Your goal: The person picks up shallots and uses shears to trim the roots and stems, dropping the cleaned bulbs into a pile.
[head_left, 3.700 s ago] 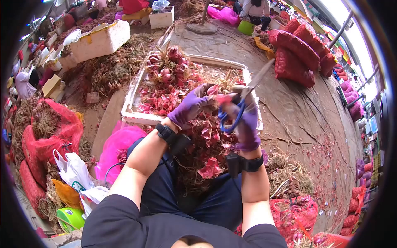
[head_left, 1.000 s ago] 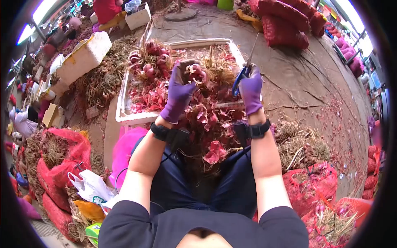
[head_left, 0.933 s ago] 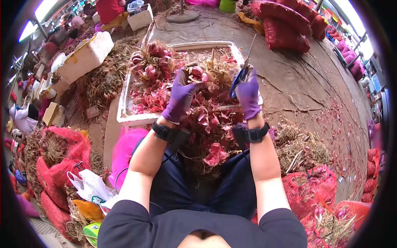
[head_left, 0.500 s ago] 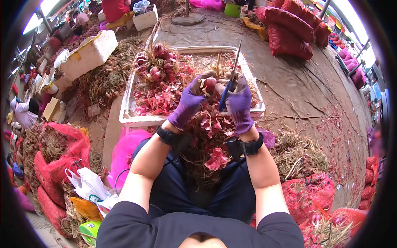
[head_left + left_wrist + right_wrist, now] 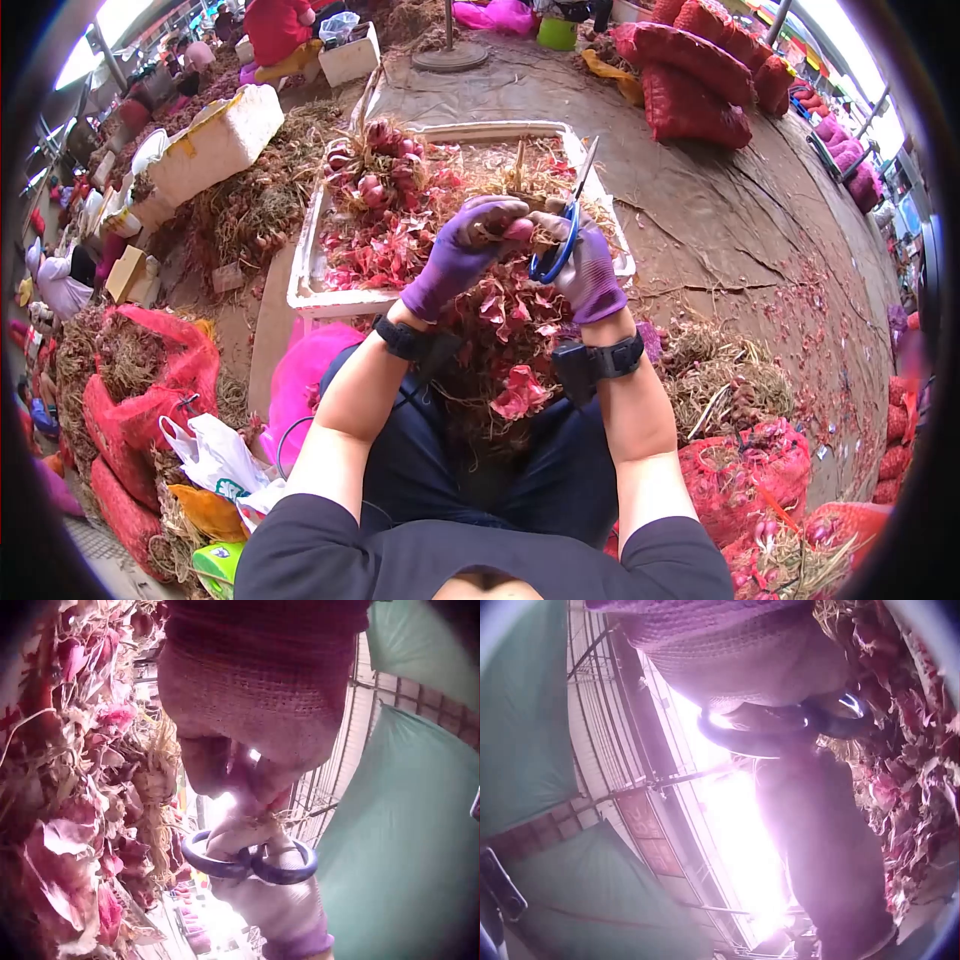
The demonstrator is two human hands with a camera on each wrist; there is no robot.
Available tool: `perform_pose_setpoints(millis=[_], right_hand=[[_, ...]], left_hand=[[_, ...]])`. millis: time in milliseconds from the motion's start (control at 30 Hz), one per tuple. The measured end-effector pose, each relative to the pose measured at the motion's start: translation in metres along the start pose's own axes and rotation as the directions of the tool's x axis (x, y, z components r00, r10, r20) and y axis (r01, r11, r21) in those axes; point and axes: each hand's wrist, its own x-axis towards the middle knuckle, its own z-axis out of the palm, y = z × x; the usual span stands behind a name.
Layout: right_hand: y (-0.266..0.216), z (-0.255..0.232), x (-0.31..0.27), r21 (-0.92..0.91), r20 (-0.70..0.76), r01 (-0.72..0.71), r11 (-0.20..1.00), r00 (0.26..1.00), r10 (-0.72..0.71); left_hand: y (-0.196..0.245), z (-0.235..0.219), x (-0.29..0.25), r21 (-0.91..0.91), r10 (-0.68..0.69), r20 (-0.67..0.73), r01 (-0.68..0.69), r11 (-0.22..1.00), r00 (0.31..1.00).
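My left hand (image 5: 455,250), in a purple glove, grips a small red shallot (image 5: 519,229) over the front of the white foam tray (image 5: 345,299). The fingers cover most of the bulb. My right hand (image 5: 592,278), gloved alike, holds scissors (image 5: 586,172) with blue handles, the blades pointing up and away. Its fingertips meet the shallot beside the left fingers. In the left wrist view both blue handle loops (image 5: 285,877) show around the right fingers. The right wrist view has a handle loop (image 5: 739,744) under the glove, beside bright glare.
A bunch of shallots (image 5: 375,180) lies at the tray's left back, among loose red skins (image 5: 385,240). More skins (image 5: 520,392) and dry roots heap between the knees. Dry stalks (image 5: 725,370) and a red mesh bag (image 5: 745,470) are at right; a white plastic bag (image 5: 205,445) is at left.
The hands, apart a second ago, have come together at the shallot. The left hand has turned so its fingers cover more of the bulb, and the scissors tilt further right.
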Motion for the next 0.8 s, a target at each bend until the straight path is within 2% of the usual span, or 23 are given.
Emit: perform_pose_setpoints(millis=[33, 133, 167, 200, 267, 300, 333, 367, 400, 467, 500, 533, 567, 600, 633, 667, 700, 733, 800], right_hand=[[-0.003, 0.003, -0.006, 0.016, -0.012, -0.029, 0.999, 0.999, 0.03], [0.001, 0.003, -0.006, 0.098, 0.004, -0.063, 0.993, 0.998, 0.063], [0.0, 0.009, -0.01, 0.151, -0.015, -0.063, 0.987, 0.998, 0.066], [-0.001, 0.012, -0.013, 0.204, -0.032, -0.062, 0.977, 0.997, 0.07], [0.003, 0.008, -0.011, 0.176, -0.015, -0.08, 0.981, 0.996, 0.084], [0.012, 0.001, -0.006, 0.14, 0.04, 0.006, 0.99, 0.999, -0.012], [0.023, -0.008, 0.002, 0.109, 0.096, 0.094, 0.99, 0.99, -0.105], [0.029, -0.013, 0.008, -0.026, 0.101, 0.203, 0.979, 0.975, -0.2], [0.031, -0.021, 0.011, -0.029, 0.099, 0.198, 0.98, 0.976, -0.194], [0.014, -0.011, 0.014, -0.116, 0.23, 0.271, 0.956, 0.943, -0.24], [0.017, -0.046, 0.036, 0.671, 0.271, -0.182, 0.718, 0.963, -0.009], [-0.023, 0.003, -0.007, 0.333, 0.032, 0.056, 0.941, 0.997, -0.07], [-0.013, -0.017, 0.009, 0.259, -0.019, 0.131, 0.957, 0.991, -0.131], [-0.003, -0.036, 0.025, 0.178, -0.063, 0.2, 0.963, 0.979, -0.192], [-0.014, -0.013, 0.012, 0.104, -0.104, 0.182, 0.978, 0.98, -0.171], [-0.025, 0.009, -0.003, 0.033, -0.148, 0.159, 0.987, 0.977, -0.152], [-0.009, -0.001, 0.009, 0.101, -0.14, 0.172, 0.98, 0.978, -0.157], [-0.005, -0.002, 0.009, 0.067, -0.108, 0.121, 0.99, 0.988, -0.114], [0.005, 0.001, 0.003, 0.158, 0.071, 0.112, 0.981, 0.99, -0.124]], left_hand=[[0.007, 0.002, -0.003, -0.019, -0.166, -0.057, 0.165, 0.986, 0.984], [0.015, 0.005, -0.003, -0.121, -0.179, -0.093, 0.167, 0.978, 0.979], [0.002, 0.005, -0.002, -0.177, -0.209, -0.194, 0.176, 0.968, 0.959], [-0.004, 0.001, -0.001, -0.179, -0.206, -0.197, 0.171, 0.969, 0.959], [-0.003, -0.004, 0.001, 0.056, 0.042, -0.172, -0.032, 0.998, 0.984], [-0.003, -0.003, -0.001, 0.069, -0.053, -0.156, 0.065, 0.996, 0.986], [-0.003, -0.006, 0.0, 0.07, -0.053, -0.156, 0.064, 0.995, 0.986], [-0.003, -0.01, -0.001, -0.148, -0.201, -0.088, 0.187, 0.971, 0.976], [-0.004, -0.014, -0.002, -0.35, -0.331, 0.008, 0.313, 0.883, 0.944], [-0.002, -0.021, 0.0, -0.455, -0.278, 0.002, 0.249, 0.855, 0.961], [-0.001, -0.029, 0.003, -0.546, -0.276, -0.134, 0.161, 0.822, 0.952], [0.0, -0.038, 0.007, -0.62, -0.282, -0.265, 0.062, 0.782, 0.922], [-0.005, -0.054, 0.008, -0.485, -0.26, -0.359, 0.059, 0.873, 0.896], [-0.011, -0.066, 0.008, -0.28, -0.212, -0.361, 0.111, 0.953, 0.908], [-0.009, -0.057, 0.012, -0.031, -0.039, -0.392, 0.03, 0.999, 0.919], [-0.001, -0.041, 0.015, 0.223, 0.134, -0.38, -0.05, 0.974, 0.915], [0.01, -0.026, 0.01, 0.208, 0.085, -0.296, -0.023, 0.978, 0.951], [0.007, -0.016, 0.011, 0.284, 0.182, -0.209, -0.118, 0.951, 0.961], [0.008, -0.011, 0.009, 0.578, 0.193, -0.007, -0.153, 0.802, 0.981]])
